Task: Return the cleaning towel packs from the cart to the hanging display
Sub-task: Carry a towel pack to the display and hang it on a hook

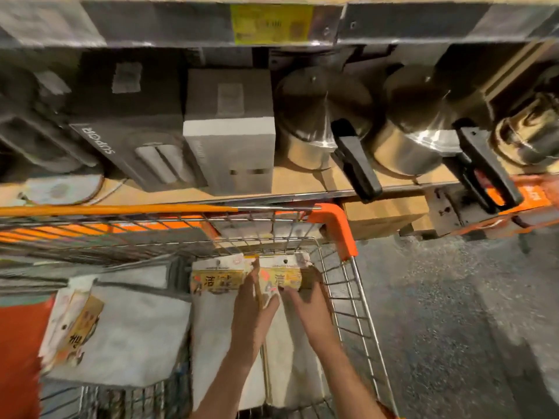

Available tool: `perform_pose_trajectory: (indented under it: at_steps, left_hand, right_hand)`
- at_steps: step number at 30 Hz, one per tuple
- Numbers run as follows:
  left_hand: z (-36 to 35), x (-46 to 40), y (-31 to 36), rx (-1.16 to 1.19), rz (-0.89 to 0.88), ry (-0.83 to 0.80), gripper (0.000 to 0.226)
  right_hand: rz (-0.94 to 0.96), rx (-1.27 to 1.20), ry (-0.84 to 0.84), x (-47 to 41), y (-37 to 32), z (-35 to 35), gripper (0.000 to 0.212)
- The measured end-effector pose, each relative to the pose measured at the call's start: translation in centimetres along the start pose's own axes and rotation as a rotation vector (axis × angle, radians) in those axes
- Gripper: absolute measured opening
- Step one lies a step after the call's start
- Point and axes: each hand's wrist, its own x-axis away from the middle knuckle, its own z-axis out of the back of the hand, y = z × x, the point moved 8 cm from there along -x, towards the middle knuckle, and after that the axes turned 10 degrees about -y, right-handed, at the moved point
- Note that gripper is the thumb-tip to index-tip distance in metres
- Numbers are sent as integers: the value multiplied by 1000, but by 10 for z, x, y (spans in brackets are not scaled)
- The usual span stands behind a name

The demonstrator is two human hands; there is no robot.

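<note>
Fingers (pixel 252 278) of left hand (pixel 251 309) lie straight on two flat white cloth packs (pixel 227 328); right hand (pixel 308 300) grasps one's yellow card label, pointing shelfward, inside wire cart (pixel 357 297).

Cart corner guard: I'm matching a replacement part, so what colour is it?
Bright orange; the cart corner guard shows plainly in the head view, the only one.
</note>
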Motion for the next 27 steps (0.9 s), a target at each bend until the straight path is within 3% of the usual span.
perform_pose_trajectory:
  at_steps: [3, 7, 12, 19, 27]
  left_hand:
    - [1, -13, -18, 14, 45, 7, 61]
    - [3, -16, -32, 84, 65, 1, 57]
    - [7, -19, -36, 176, 63, -69, 64]
    - [-1, -22, -35, 306, 63, -164, 72]
    - [-4, -25, -36, 347, 46, -182, 79]
  right_hand:
    - [-5, 23, 28, -6, 15, -11, 61]
    - [-119, 16, 165, -13, 29, -16, 46]
    - [-89, -41, 211, -19, 31, -14, 46]
    - [-89, -6, 60, -22, 27, -17, 60]
    - [-84, -176, 2, -28, 19, -21, 49]
